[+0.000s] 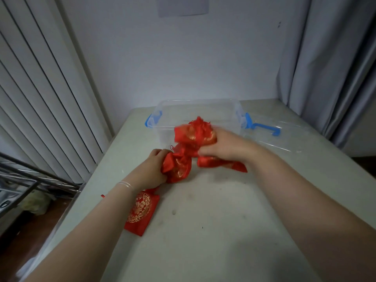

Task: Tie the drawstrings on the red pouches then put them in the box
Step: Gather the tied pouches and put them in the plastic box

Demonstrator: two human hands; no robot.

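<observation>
My left hand [152, 168] grips a bunched red pouch with gold print [177, 166] on the table. My right hand [223, 146] grips a cluster of red pouches [193, 134], lifted just in front of the clear plastic box [160, 119]. More red fabric [213, 161] hangs under that hand. A single flat red pouch with a gold round pattern [140, 210] lies on the table under my left forearm, near the left edge. The box with blue latches stands open at the back of the table.
The clear lid with a blue handle [268, 129] lies to the right of the box. The pale table [203, 220] has its left edge near the flat pouch. Curtains hang on both sides. A metal frame [30, 180] stands at the lower left.
</observation>
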